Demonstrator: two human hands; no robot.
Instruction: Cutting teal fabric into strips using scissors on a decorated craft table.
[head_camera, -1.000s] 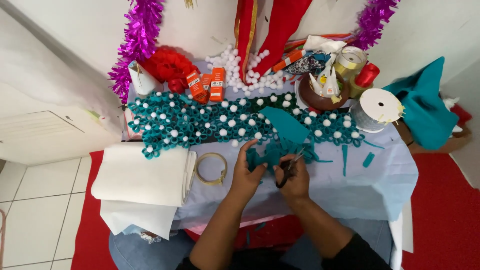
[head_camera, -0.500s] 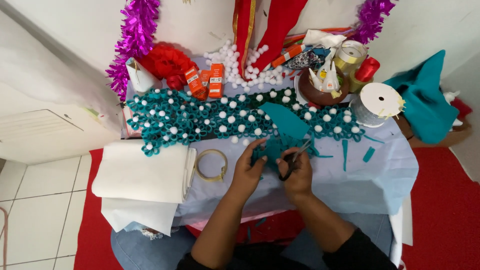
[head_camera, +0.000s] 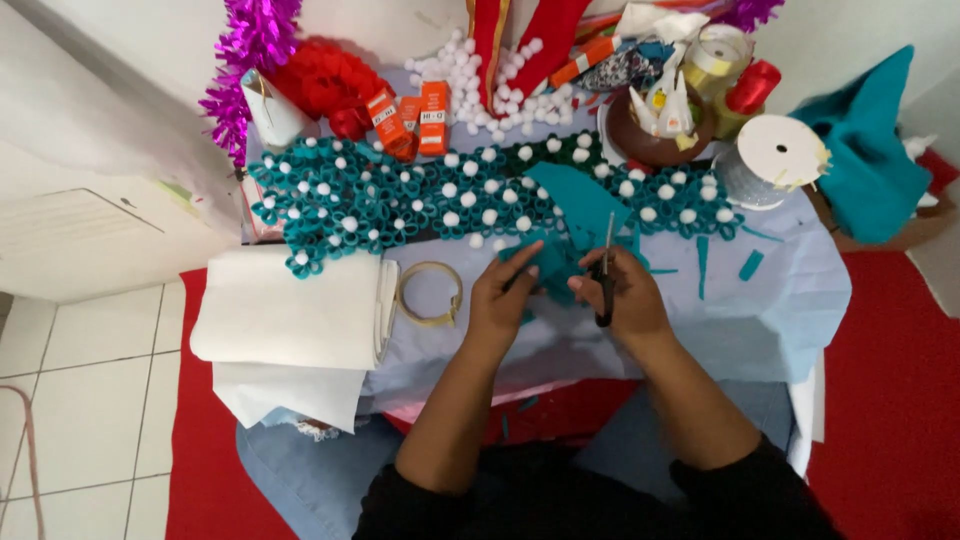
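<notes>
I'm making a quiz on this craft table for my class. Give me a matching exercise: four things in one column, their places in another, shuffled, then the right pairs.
Things:
1. black-handled scissors
2. small teal felt piece
3. round tape roll
4. white folded fabric stack

Places:
A. table's left edge
B. in the right hand
C. flat, just left of the left hand
D. pinched by left-hand fingers

Pairs: 1-B, 2-D, 3-C, 4-A

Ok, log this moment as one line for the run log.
left hand: holds teal felt piece | right hand: grips scissors, blades pointing up | beside: tape ring, white fabric stack
</notes>
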